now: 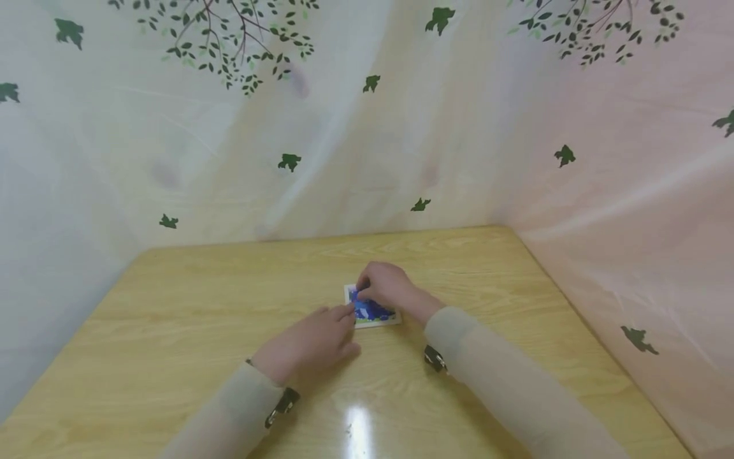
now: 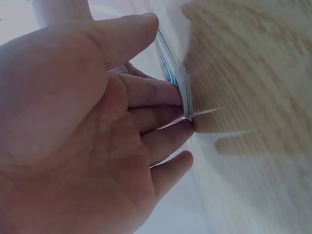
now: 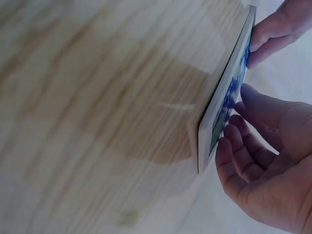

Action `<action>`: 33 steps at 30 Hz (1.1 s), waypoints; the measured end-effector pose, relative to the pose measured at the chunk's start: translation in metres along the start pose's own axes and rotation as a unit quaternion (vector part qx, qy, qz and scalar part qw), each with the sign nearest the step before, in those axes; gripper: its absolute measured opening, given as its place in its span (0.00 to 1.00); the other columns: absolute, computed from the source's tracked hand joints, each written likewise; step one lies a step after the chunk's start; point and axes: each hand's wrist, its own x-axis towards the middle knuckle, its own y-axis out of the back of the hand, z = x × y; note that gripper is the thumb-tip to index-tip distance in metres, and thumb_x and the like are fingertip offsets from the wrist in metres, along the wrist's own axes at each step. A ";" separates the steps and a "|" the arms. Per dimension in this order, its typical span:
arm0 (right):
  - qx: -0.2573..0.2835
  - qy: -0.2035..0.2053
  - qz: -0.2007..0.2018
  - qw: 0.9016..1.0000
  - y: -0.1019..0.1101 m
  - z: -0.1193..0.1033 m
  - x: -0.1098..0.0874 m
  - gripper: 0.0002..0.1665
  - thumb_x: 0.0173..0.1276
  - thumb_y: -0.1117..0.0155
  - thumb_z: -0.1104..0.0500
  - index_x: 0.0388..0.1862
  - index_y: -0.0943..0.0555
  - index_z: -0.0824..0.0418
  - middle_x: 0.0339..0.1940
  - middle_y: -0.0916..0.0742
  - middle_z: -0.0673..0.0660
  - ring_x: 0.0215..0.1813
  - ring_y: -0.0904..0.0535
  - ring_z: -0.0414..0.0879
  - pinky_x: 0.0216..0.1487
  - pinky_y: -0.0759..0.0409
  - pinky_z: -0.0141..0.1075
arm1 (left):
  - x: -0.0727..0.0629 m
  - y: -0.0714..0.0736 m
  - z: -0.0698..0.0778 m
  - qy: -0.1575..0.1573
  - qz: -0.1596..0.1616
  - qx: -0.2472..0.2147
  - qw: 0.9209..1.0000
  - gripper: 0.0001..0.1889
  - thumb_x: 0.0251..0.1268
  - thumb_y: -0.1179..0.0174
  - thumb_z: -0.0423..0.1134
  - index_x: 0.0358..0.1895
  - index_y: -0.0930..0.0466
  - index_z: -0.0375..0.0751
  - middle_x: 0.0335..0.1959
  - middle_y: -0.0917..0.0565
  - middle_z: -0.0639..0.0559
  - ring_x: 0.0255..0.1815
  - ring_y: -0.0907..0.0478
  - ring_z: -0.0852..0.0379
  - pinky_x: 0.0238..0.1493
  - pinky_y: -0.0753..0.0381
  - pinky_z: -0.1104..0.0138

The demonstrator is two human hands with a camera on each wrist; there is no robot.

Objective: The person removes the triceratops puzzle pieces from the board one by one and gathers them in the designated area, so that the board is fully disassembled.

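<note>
A small flat picture board with a white border and a blue and green picture lies on the wooden table. The left hand rests at the board's left edge. In the left wrist view its fairly straight fingers touch the board's rim, the thumb held apart. Bent over the picture, the right hand has its thumb and index fingertips close together at the surface. The right wrist view shows its other fingers loosely curled beside the board; whether anything is pinched between the fingertips is hidden.
The wooden table extends around the board on all sides. A pale curtain with green leaf prints hangs behind it and along the sides. Dark wrist cameras sit at both sleeve cuffs.
</note>
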 end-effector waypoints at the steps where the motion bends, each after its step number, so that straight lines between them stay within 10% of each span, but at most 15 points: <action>1: 0.004 -0.004 0.001 1.000 0.000 0.000 0.001 0.09 0.76 0.22 0.54 0.50 0.06 0.55 0.48 0.07 0.51 0.52 0.13 0.47 0.63 0.13 0.44 | 0.000 0.000 0.000 0.001 0.001 -0.003 1.000 0.30 0.90 0.46 0.53 0.75 0.23 0.29 0.84 0.32 0.34 0.85 0.35 0.38 0.86 0.37 0.42; 33: 0.024 -0.007 0.014 1.000 -0.007 -0.002 0.005 0.10 0.77 0.23 0.59 0.51 0.15 0.59 0.46 0.13 0.53 0.50 0.17 0.47 0.61 0.13 0.43 | 0.002 0.002 -0.001 0.014 -0.015 -0.016 1.000 0.33 0.89 0.44 0.51 0.80 0.30 0.27 0.86 0.35 0.34 0.85 0.36 0.37 0.87 0.37 0.48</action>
